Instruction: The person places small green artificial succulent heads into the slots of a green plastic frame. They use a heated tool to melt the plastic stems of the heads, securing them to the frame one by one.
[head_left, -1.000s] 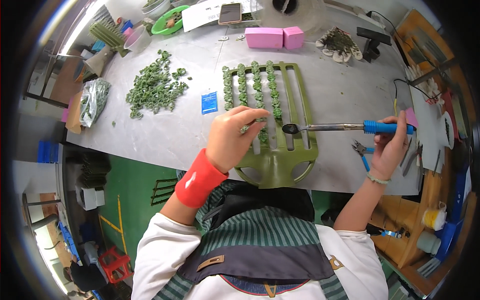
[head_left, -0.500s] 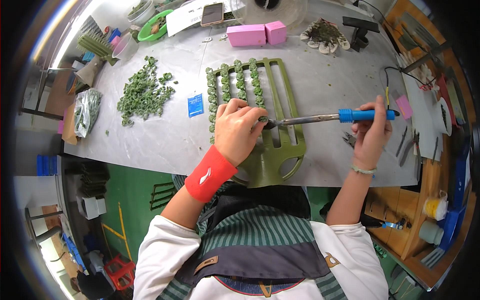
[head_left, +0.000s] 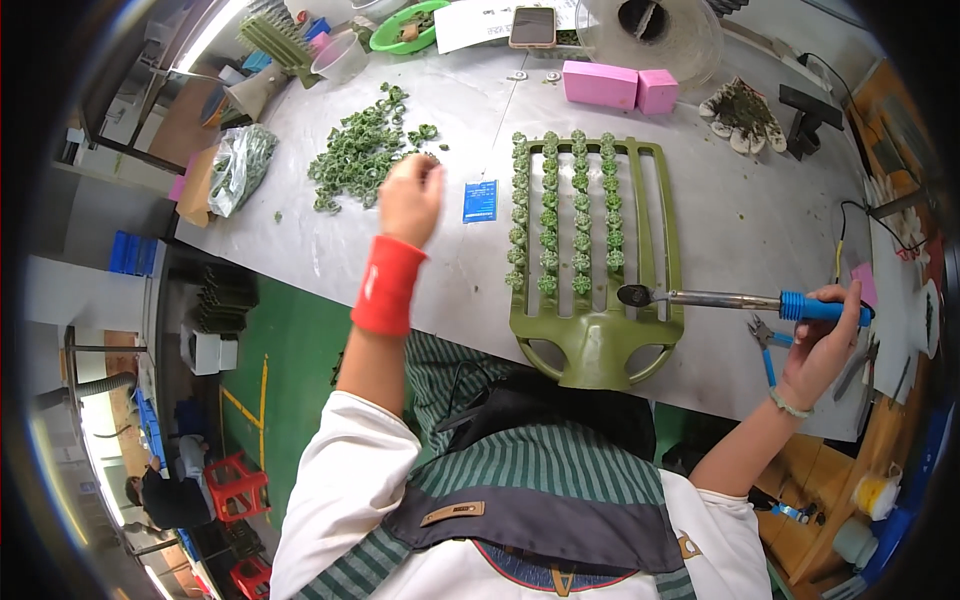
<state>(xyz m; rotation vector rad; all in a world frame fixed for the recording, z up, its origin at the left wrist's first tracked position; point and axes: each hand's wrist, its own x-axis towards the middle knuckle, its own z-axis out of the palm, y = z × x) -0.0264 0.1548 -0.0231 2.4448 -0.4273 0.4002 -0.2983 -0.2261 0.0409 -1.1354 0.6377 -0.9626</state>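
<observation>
My right hand point(head_left: 822, 345) is closed around the blue handle of a soldering iron point(head_left: 728, 299), whose flat round dark tip points left over the green slatted plastic frame point(head_left: 595, 345). Several rows of small green artificial rosettes point(head_left: 581, 222) line the slats on the frame's left and middle. The two slats at its right are bare. Over at the left, my left hand point(head_left: 408, 205), with a red wristband, is at the near right edge of a pile of loose green rosettes point(head_left: 350, 155). Its fingers are blurred and partly hidden, so what they hold is unclear.
Between pile and frame lies a blue packet point(head_left: 480, 201). Pink blocks point(head_left: 600, 85), a phone point(head_left: 533, 27) and a green bowl point(head_left: 408, 28) sit along the back. A stained glove point(head_left: 742, 115) lies back right; blue-handled pliers point(head_left: 768, 348) are near my right hand.
My left hand has left the frame beside the iron's tip and moved left to the pile. My right hand keeps hold of the soldering iron. The whole view has shifted left.
</observation>
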